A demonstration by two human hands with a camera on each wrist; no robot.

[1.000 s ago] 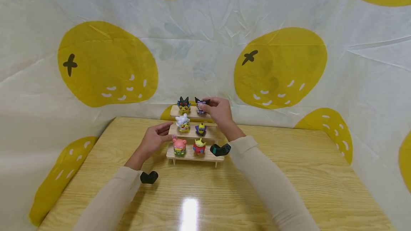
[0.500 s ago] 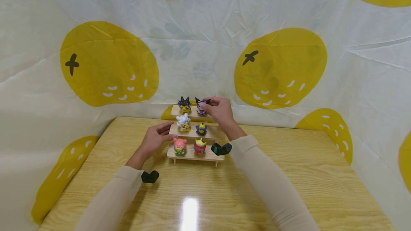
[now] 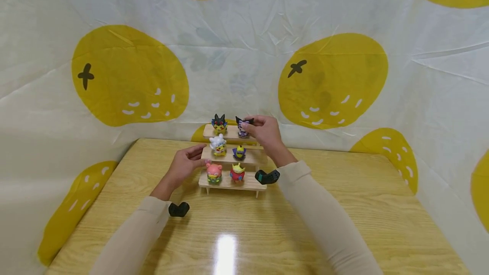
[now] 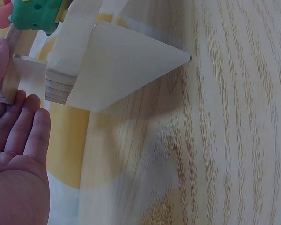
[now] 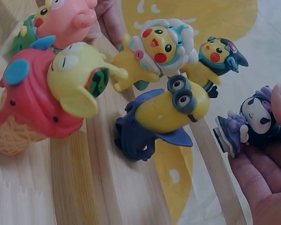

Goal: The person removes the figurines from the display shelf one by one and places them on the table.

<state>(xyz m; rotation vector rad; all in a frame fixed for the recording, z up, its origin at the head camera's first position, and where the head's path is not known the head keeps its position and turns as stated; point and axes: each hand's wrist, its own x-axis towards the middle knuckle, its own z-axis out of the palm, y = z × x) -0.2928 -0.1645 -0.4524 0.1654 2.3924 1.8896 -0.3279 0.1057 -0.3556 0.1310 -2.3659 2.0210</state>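
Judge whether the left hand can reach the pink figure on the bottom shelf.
Probably yes: the left hand is close beside the pink figure, with nothing visible between them. It holds the left end of the wooden stand, so it would likely need to let go first.

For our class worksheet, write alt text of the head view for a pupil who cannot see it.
A person's right hand pinches a black-and-purple figurine at the top tier of a wooden stand bearing five other figurines. The left hand is at the stand's left end.
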